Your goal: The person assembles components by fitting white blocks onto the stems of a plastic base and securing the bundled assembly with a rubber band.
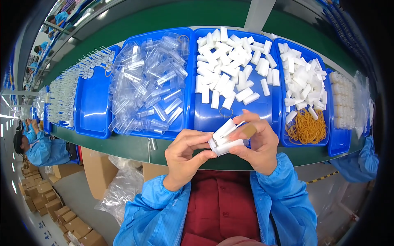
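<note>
In front of my chest, both hands hold a small bundle of white plastic blocks point(225, 137). My left hand point(186, 155) pinches its left end, where a clear rim shows. My right hand point(260, 143) grips the right side between thumb and fingers, and one finger wears a tan cover. The blocks lie side by side, slightly fanned apart; my fingers partly hide them. Just beyond is a blue tray point(205, 119) heaped with loose white blocks point(223, 61). A thin rubber band point(225, 113) lies near that tray's front edge.
Clear plastic sleeves point(150, 82) fill the tray to the left. Rightward, another tray holds white pieces point(303, 78) and yellow rubber bands point(307, 127). Thin-stemmed white parts point(65, 90) stand at far left. A metal cylinder point(152, 144) sits by the green table edge. Co-workers point(45, 143) sit nearby.
</note>
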Action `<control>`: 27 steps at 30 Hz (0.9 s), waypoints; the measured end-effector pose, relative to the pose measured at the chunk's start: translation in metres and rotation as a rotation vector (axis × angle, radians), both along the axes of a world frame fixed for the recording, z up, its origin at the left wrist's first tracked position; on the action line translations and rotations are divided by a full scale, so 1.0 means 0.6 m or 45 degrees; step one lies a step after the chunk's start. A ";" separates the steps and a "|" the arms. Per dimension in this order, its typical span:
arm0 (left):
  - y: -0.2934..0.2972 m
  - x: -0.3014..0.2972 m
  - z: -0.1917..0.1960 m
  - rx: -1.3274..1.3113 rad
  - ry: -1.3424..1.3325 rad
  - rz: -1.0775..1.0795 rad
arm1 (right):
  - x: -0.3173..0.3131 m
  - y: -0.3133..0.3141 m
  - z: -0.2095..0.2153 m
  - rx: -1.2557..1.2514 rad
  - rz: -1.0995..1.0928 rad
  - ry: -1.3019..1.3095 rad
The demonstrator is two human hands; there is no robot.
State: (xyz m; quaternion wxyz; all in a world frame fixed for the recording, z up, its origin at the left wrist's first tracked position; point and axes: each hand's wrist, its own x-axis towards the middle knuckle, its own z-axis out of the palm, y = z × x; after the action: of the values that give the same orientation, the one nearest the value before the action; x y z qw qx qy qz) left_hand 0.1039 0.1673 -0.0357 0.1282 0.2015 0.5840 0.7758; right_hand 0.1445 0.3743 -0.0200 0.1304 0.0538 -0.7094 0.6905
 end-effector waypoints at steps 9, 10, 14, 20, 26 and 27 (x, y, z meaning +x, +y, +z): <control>0.007 -0.007 0.008 -0.104 0.237 0.058 | -0.005 0.025 0.019 -0.028 -0.085 0.040; 0.007 -0.006 0.008 -0.127 0.273 0.078 | -0.007 0.026 0.017 -0.051 -0.100 -0.030; 0.004 -0.009 0.005 -0.282 0.469 0.077 | -0.009 0.034 0.031 0.137 -0.029 -0.186; 0.010 -0.014 0.010 -0.434 0.716 0.183 | -0.012 0.026 0.030 0.241 0.015 -0.227; 0.012 -0.013 0.005 -0.444 0.718 0.245 | -0.010 0.017 0.030 0.300 -0.025 -0.211; 0.012 -0.012 0.004 -0.470 0.727 0.280 | -0.010 0.011 0.034 0.316 -0.047 -0.229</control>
State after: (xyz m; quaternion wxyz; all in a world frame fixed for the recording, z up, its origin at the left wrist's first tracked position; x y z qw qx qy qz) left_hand 0.0965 0.1745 -0.0334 -0.0903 0.3197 0.7447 0.5788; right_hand 0.1383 0.3811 0.0002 0.0714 -0.0058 -0.7990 0.5970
